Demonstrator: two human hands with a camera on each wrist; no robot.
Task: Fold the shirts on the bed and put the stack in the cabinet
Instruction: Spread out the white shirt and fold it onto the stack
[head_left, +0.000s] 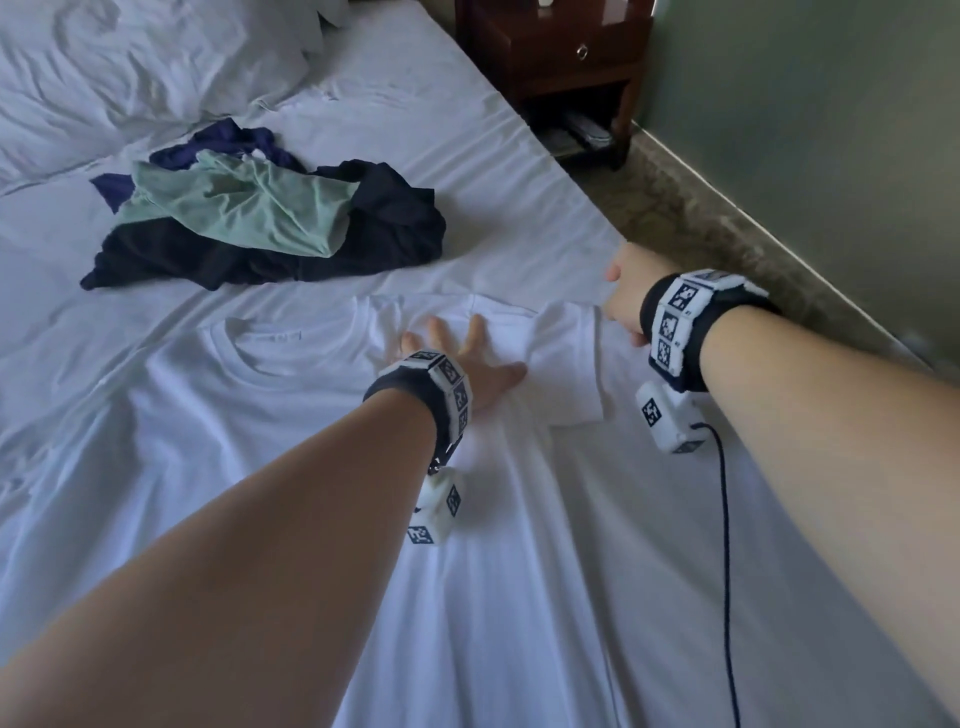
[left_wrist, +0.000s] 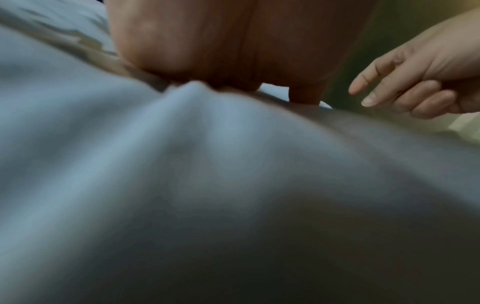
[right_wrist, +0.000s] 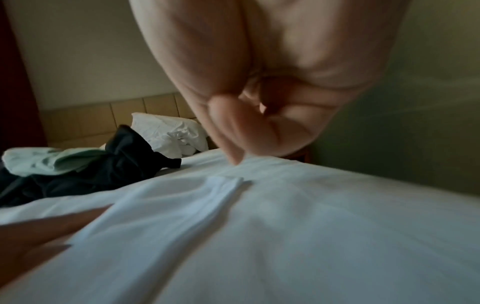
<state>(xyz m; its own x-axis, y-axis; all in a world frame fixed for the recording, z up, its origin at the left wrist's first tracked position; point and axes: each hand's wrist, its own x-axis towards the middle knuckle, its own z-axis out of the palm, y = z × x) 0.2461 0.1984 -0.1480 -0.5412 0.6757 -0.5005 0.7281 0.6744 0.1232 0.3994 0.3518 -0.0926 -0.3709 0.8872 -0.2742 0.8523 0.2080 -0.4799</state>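
This is a bedroom, perhaps a hotel room. A wide bed (head_left: 519, 171) with a white sheet fills most of the head view, with white pillows (head_left: 130, 67) at its head against a padded panelled headboard (right_wrist: 103, 121). A dark wooden nightstand (head_left: 561, 57) with a drawer stands beside it on carpet (head_left: 691, 218), against a plain wall (head_left: 831, 130).

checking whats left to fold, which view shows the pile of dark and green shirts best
The head view: the whole pile of dark and green shirts lies in plain sight on the bed. The right wrist view shows it low, side-on and cut off at the left edge; the left wrist view misses it.
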